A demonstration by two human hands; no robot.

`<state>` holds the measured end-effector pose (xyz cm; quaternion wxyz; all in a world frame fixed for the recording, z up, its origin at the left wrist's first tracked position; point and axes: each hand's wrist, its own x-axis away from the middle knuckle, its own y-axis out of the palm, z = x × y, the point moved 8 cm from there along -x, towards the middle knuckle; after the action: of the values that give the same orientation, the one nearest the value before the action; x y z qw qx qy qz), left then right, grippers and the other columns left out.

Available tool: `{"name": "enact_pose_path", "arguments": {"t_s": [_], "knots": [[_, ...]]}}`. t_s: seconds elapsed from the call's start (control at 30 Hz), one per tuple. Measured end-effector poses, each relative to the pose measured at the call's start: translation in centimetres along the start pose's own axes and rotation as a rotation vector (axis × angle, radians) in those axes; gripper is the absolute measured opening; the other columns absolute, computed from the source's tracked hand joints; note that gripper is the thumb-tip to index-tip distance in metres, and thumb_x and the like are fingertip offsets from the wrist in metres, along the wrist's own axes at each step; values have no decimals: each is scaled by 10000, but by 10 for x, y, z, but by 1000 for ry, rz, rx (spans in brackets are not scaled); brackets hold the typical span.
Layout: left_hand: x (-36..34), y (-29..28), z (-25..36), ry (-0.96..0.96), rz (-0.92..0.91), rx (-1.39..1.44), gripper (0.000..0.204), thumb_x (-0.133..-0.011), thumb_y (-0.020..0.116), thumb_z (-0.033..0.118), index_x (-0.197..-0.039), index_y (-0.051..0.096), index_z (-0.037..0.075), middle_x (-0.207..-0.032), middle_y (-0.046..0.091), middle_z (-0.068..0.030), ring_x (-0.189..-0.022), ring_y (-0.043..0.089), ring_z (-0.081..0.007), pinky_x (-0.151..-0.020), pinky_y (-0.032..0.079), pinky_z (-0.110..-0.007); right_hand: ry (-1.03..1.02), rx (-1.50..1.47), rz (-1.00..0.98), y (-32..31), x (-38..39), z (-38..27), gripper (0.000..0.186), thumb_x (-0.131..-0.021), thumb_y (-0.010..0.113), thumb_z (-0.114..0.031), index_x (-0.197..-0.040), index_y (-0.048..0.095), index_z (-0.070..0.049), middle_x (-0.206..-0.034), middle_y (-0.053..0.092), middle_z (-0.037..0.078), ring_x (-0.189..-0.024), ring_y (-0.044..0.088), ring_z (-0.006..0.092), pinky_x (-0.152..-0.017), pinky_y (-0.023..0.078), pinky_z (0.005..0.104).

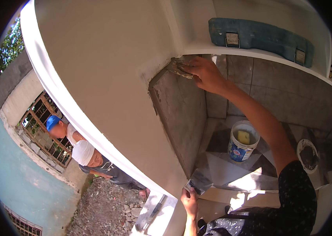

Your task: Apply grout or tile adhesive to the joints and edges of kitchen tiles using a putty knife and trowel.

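While the right hand (205, 74) is up high in the head view, its fingers are bent in and pinch a muddy gray clump (179, 68). I cannot tell if the clump is a rag or a tool covered in paste. It touches the top corner of a gray wall tile (181, 100), right by the edge of the smooth tan wall (103, 55).

The left hand (190, 203) is low down, near the bottom of that tile. Its fingers are closed on the end of a flat scraper (202, 182), with the thumb on top. The scraper's wide, shiny blade points up and to the right.

Under the right arm, a white bucket (234, 151) with a blue label stands on the patterned floor tiles (223, 169). A yellow sponge (243, 137) is inside it. To the right, a white ring (300, 151) with a dark middle is on the floor. A blue-green tool case (268, 39) lies on the white shelf (252, 55) above. Outside, on the left, are two people, one in a blue cap (53, 122) and one in a white head cover (82, 152).
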<state>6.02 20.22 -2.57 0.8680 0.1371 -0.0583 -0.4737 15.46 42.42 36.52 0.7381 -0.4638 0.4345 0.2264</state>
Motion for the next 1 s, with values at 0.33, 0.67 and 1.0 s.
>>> {"name": "enact_pose_path", "arguments": {"t_s": [0.33, 0.67, 1.0], "knots": [[8, -9, 0, -12, 46, 36, 271, -887, 550, 197, -681, 396, 112, -583, 380, 70, -520, 323, -14, -459, 271, -190, 300, 95, -368, 18, -33, 40, 176, -736, 490, -106, -753, 590, 39, -812, 572, 201, -760, 574, 352, -688, 452, 439], [0, -8, 2, 11, 19, 43, 175, -904, 525, 208, -941, 562, 41, -666, 458, 68, -585, 374, -22, -512, 307, -187, 274, 7, -508, 6, -51, -4, 170, -741, 457, -90, -697, 525, 59, -753, 543, 205, -718, 559, 337, -664, 433, 436], [10, 11, 15, 10, -25, 239, 208, -924, 499, 222, -937, 545, 20, -672, 453, 76, -590, 361, -21, -508, 292, -200, 288, -467, -586, -13, 5, -118, 337, -808, 485, -173, -1067, 526, 37, -1046, 522, 151, -1024, 506, 234, -892, 387, 328]]}}
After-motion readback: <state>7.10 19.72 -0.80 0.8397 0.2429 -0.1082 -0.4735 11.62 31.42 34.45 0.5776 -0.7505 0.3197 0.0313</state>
